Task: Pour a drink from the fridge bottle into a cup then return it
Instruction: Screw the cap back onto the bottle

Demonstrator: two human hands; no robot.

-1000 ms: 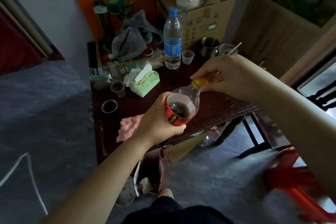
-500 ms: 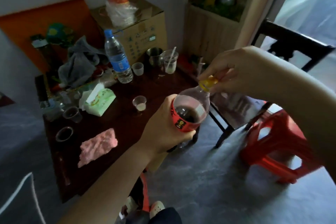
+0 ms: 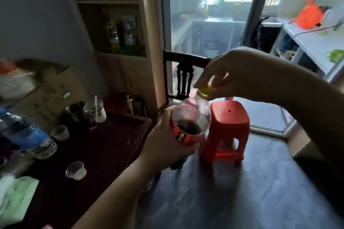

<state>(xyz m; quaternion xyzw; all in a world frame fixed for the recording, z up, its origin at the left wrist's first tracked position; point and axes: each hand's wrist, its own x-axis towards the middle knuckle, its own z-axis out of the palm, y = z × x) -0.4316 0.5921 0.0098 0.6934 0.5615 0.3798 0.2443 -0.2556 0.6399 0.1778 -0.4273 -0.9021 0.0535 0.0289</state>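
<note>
bottle (image 3: 191,121) held up tilted, dark drink inside, past the table (image 3: 104,147) edge | left hand (image 3: 167,143) wrapped round its red label | right hand (image 3: 232,76) pinching the yellow cap (image 3: 203,92) | small cup (image 3: 76,170) sitting on table, red stool (image 3: 227,128) just behind

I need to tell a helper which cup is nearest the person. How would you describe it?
Find the dark wooden table. Near its front, beside the green tissue pack, stands a small clear cup; unlike the white cup farther back, it is see-through.
</note>
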